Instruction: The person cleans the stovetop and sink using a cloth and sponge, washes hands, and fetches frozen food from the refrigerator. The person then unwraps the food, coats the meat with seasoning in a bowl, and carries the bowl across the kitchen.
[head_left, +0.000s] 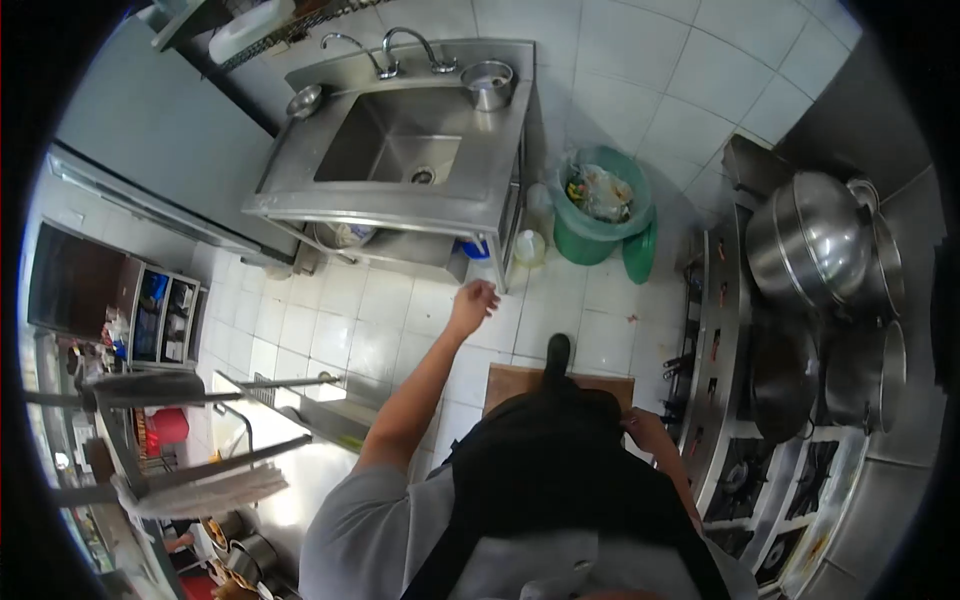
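My left hand (475, 303) hangs in the air over the tiled floor, in front of the sink unit, with its fingers loosely curled, apart and holding nothing. Close to my side, my right hand (646, 430) is at the edge of the black apron (560, 450), its fingers partly hidden. The steel sink (385, 140) lies beyond my left hand, with two taps and a metal pot (487, 86) on its right corner. One black shoe (559, 350) shows below the apron, over a brown mat (505, 386).
A green bin (585, 240) with a bag of waste stands right of the sink, its lid (640, 252) leaning beside it. Along the right runs a stove (740, 480) bearing large pots (815, 240). A steel worktable (300, 490) and shelving are at left.
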